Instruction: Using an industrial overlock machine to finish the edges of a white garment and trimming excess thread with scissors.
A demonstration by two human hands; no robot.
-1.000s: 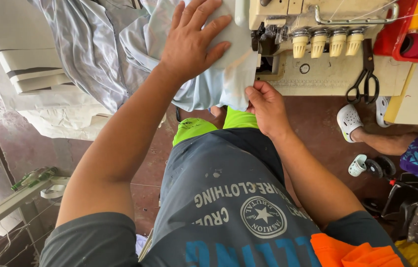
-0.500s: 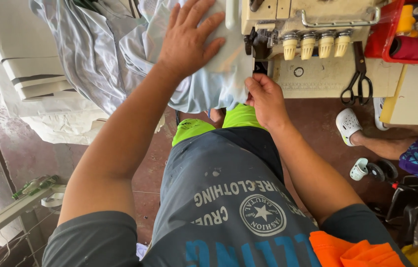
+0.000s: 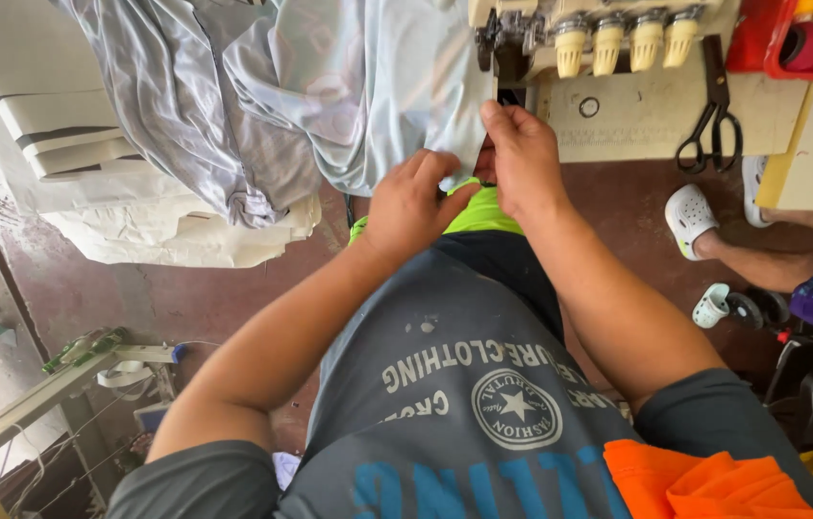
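From the head camera, we see our left hand (image 3: pixel 413 207) has come down off the flat cloth. A moment ago it lay spread wide on top; now it is curled and pinching the near edge of the pale blue cloth (image 3: pixel 368 86). Our right hand (image 3: pixel 522 159) pinches the same edge, close beside it, right under the sewing machine (image 3: pixel 608 38) at the far side. So both hands now work on the hanging edge. Black scissors (image 3: pixel 709 115) lie on the table (image 3: pixel 637 120), to the right.
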